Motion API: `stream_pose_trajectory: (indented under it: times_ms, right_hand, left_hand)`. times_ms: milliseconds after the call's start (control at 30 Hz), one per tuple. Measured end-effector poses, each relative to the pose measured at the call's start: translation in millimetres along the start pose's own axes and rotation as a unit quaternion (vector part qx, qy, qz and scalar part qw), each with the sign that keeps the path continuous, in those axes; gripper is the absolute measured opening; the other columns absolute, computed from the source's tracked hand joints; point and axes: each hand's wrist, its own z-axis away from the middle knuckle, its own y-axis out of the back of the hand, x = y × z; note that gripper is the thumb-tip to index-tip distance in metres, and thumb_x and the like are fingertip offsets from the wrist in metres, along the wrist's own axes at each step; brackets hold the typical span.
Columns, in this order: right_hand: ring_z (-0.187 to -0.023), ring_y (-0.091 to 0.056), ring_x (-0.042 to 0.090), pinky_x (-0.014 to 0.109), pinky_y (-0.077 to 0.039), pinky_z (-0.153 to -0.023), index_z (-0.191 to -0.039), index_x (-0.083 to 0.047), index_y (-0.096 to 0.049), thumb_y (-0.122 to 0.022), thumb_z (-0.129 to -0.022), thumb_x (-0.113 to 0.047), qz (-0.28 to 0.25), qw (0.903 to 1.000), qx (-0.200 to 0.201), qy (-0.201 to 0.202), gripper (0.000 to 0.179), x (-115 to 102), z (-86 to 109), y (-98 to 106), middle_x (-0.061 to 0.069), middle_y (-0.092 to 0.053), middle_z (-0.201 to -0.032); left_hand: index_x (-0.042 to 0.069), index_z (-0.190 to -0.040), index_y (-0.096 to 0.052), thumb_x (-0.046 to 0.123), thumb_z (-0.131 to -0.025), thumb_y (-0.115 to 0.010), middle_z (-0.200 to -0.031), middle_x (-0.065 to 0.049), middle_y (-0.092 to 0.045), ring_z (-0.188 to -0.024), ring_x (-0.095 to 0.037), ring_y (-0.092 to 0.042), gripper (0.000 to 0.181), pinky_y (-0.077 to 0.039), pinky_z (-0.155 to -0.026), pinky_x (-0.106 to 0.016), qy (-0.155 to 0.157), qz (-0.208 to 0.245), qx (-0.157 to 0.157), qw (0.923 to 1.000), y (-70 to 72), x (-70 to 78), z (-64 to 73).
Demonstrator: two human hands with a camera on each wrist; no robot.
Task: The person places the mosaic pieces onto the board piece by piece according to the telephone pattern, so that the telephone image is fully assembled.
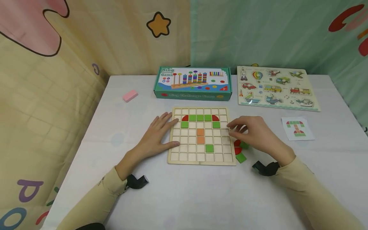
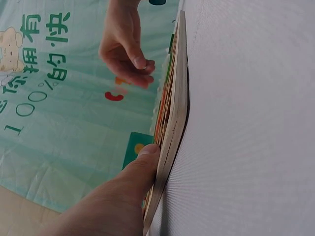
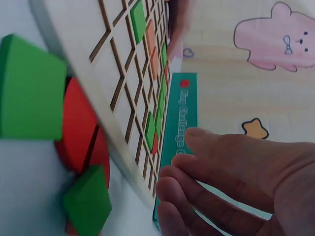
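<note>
A wooden grid board (image 1: 221, 158) lies flat on the table. In its cells sit several green squares (image 1: 200, 118), two red quarter-round pieces (image 1: 215, 118) and two orange squares (image 1: 200, 140). My left hand (image 1: 156, 135) rests at the board's left edge, fingers spread, with the thumb on the rim in the left wrist view. Just above the right edge hovers my right hand (image 1: 251, 132), its fingers loosely bent and nothing visible between them. Below it, beside the board, are loose red quarter-round pieces (image 3: 78, 128) and green squares (image 3: 32, 88), partly hidden by the hand in the head view.
A printed pattern card (image 1: 297, 135) lies to the right. Behind the board stand a green Ring Challenge Game box (image 1: 192, 95) and a vehicle picture puzzle (image 1: 277, 88). At the back left is a pink block (image 1: 130, 95). Curtains border the table's far side.
</note>
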Motion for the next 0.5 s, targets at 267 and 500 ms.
stream_pose_trajectory:
  times_ms: [267,500]
  right_hand:
    - [-0.091,-0.066,0.014,0.036,-0.063,-0.081,-0.113,-0.011,-0.08,-0.092,-0.081,-0.015,0.021,0.9997,-0.007,-0.01,0.035,21,34.1,9,-0.004,-0.076,-0.1]
    - [-0.09,-0.067,0.016,0.038,-0.063,-0.079,-0.11,-0.01,-0.079,-0.093,-0.076,-0.005,0.052,0.9986,0.005,0.003,0.037,28,43.1,0,-0.002,-0.076,-0.1]
  left_hand:
    - [0.02,-0.166,-0.036,0.062,-0.093,-0.071,-0.177,-0.009,-0.02,-0.166,-0.027,-0.007,0.091,-0.004,-0.135,-0.051,0.001,-0.005,0.002,1.0,0.4,-0.1,0.5]
    - [0.02,-0.166,-0.035,0.062,-0.092,-0.071,-0.177,-0.009,-0.02,-0.165,-0.028,-0.008,0.092,-0.005,-0.135,-0.051,0.001,-0.006,0.002,1.0,0.4,0.7,0.9]
